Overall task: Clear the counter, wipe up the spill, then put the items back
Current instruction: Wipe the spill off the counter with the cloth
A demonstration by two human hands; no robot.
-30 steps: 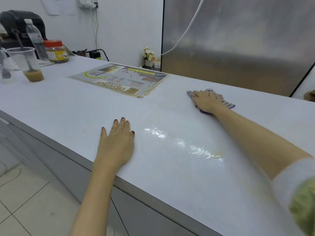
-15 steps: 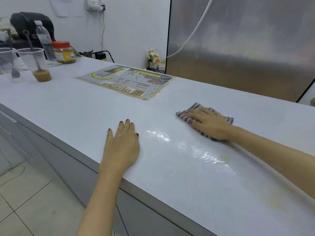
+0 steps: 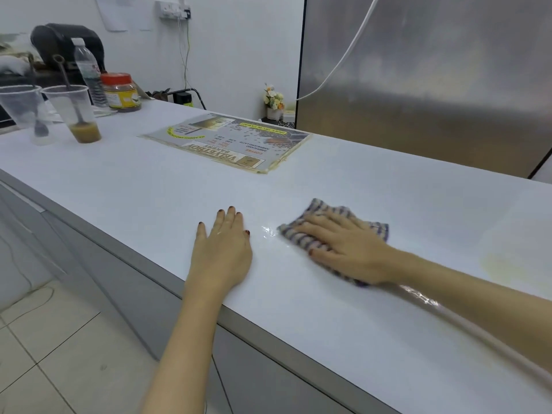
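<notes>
- Two hands are laid on the white counter [image 3: 149, 186], both palm down.
- The left hand [image 3: 222, 253] is pressed flat near the front edge, fingers released and spread, nothing grasped.
- The right hand [image 3: 346, 246] is spread flat over the striped cloth [image 3: 301, 233], which is pinned to the counter under the palm; the fingers are extended rather than clenched.
- The cloth is found at 3 o'clock of the left hand, just beside it but apart.
- A wet glint of spill [image 3: 268, 231] is seen between the left hand and the cloth, touching the cloth's edge; another wet streak [image 3: 421, 297] is seen at 5 o'clock of the cloth, by the right forearm.
- A menu sheet [image 3: 230, 143] is laid flat at 12 o'clock of the hands.
- Two plastic cups [image 3: 71, 115], a bottle [image 3: 86, 76] and a jar [image 3: 121, 92] are grouped at 10 o'clock, well apart from the hands.
</notes>
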